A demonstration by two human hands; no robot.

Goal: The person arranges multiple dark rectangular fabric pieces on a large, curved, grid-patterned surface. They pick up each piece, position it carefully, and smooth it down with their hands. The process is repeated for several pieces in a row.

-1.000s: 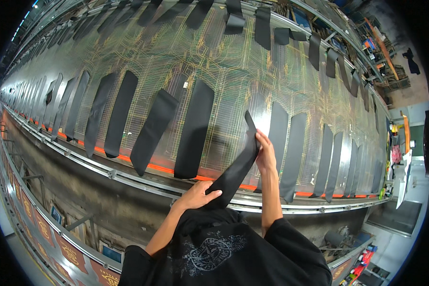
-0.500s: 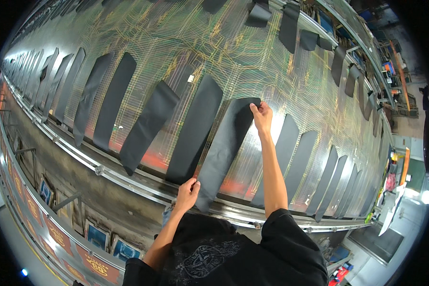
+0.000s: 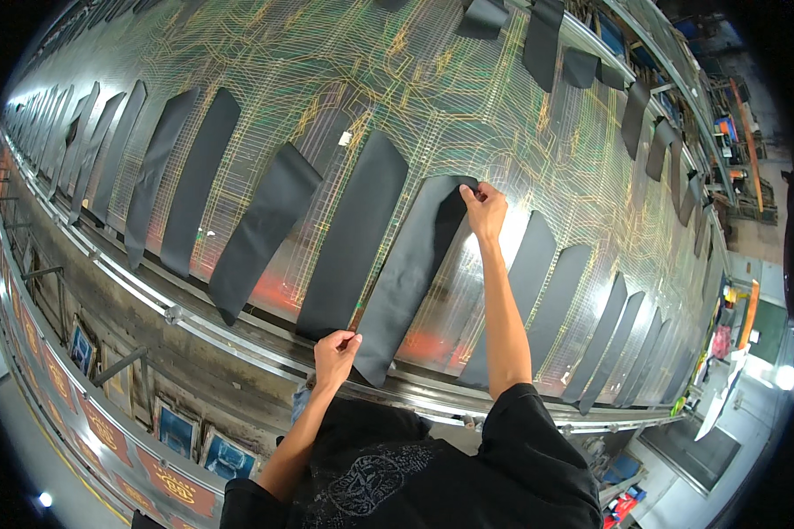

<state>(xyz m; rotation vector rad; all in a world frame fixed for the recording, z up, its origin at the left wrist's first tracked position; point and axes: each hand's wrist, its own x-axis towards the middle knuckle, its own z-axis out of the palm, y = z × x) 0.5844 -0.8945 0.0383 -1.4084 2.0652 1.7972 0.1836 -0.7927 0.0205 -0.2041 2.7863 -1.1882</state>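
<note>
Pinching the far right corner of a dark strip (image 3: 403, 280), the right hand (image 3: 486, 210) keeps thumb and fingers together; the left hand (image 3: 333, 357) pinches its near left edge. It lies along the patterned table (image 3: 282, 75), looking light, soft and bendy, best held by corners.

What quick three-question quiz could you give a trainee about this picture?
1. Which hand pinches the far end of the dark strip between the hands? A) left B) right
2. True or false: it is the only strip on the table.
3. Fill in: the person's right sleeve is ____ in colour.

Key:
1. B, the right hand.
2. False; other strips lie on both sides of it.
3. Black.
</note>
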